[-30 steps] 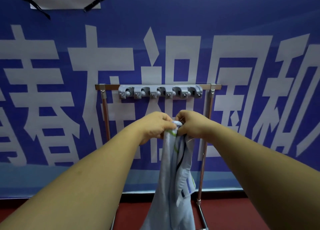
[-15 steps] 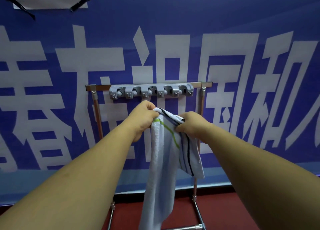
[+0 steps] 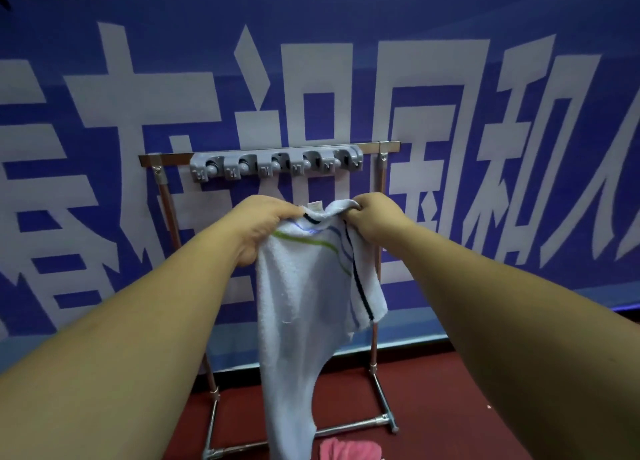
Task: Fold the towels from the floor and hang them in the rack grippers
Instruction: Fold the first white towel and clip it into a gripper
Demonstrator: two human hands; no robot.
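Observation:
A white towel (image 3: 304, 293) with green, blue and black stripes hangs in front of me, held up by its top edge. My left hand (image 3: 263, 224) grips the towel's upper left part and my right hand (image 3: 375, 217) grips its upper right corner. Both hands are a little below the grey gripper strip (image 3: 277, 165), whose several clamps hold nothing. That strip is fixed to the top bar of a metal rack (image 3: 377, 196). A pink towel (image 3: 349, 450) lies on the floor at the rack's foot.
A blue banner (image 3: 450, 61) with big white characters covers the wall right behind the rack. The floor (image 3: 450, 407) is dark red. The rack's base bars (image 3: 356, 425) run along the floor under the hanging towel.
My hands have moved apart, spreading the towel's top edge wider. The view has tilted down and come closer to the rack, bringing the pink towel on the floor into sight.

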